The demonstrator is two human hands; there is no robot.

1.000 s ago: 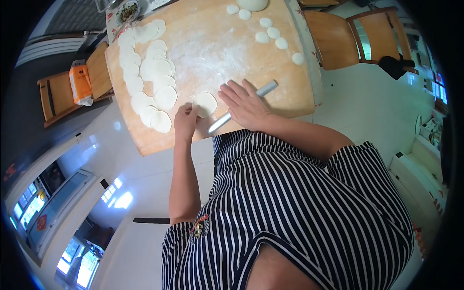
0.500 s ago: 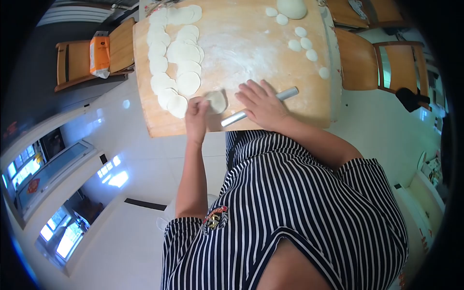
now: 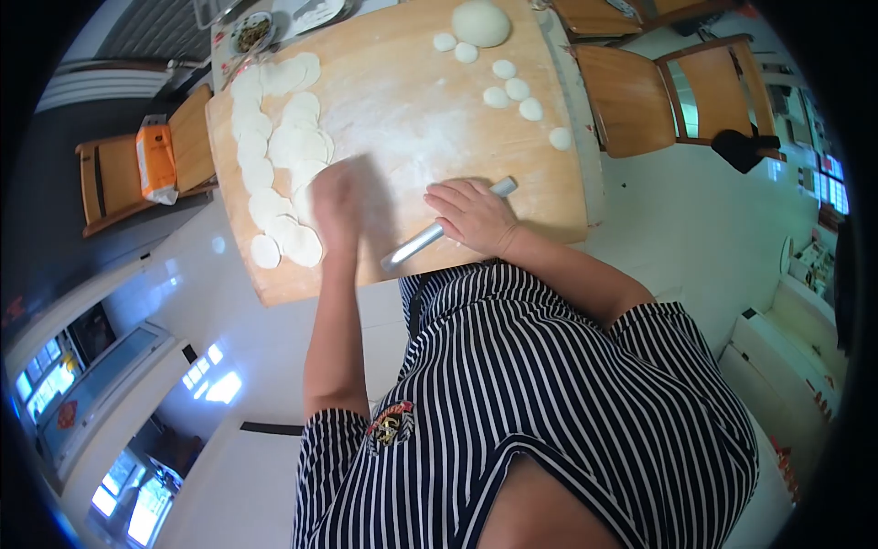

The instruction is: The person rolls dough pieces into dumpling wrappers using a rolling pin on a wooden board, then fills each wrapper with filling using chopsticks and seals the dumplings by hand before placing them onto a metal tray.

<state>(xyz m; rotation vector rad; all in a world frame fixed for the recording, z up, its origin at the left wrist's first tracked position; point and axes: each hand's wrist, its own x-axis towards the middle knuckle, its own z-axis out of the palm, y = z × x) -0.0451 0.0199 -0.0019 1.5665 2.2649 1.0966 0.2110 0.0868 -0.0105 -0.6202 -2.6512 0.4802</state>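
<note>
My right hand [image 3: 471, 216] rests over the middle of a silver metal rolling pin [image 3: 416, 245], fingers on its far side and the thumb near its close side. The pin lies slantwise near the board's front edge. My left hand [image 3: 337, 199] is smeared by motion, beside and partly over the rows of round dough wrappers [image 3: 256, 148] on the left. Its fingers cannot be made out, nor whether it holds anything. One wrapper [image 3: 265, 252] lies at the near left end of the rows. Flour dusts the wooden board [image 3: 402, 73].
A large dough ball [image 3: 481, 23] and several small dough pieces [image 3: 518, 89] lie at the far right of the board. Beyond its far left corner stands a bowl of filling [image 3: 252, 33]. Wooden chairs [image 3: 622, 101] flank both sides; an orange package [image 3: 156, 163] sits on the left one.
The wrapper that was in my left hand now appears laid at the near left of the rows. That hand has moved up over the rows. The view has shifted, and my right hand's fingers are closer together.
</note>
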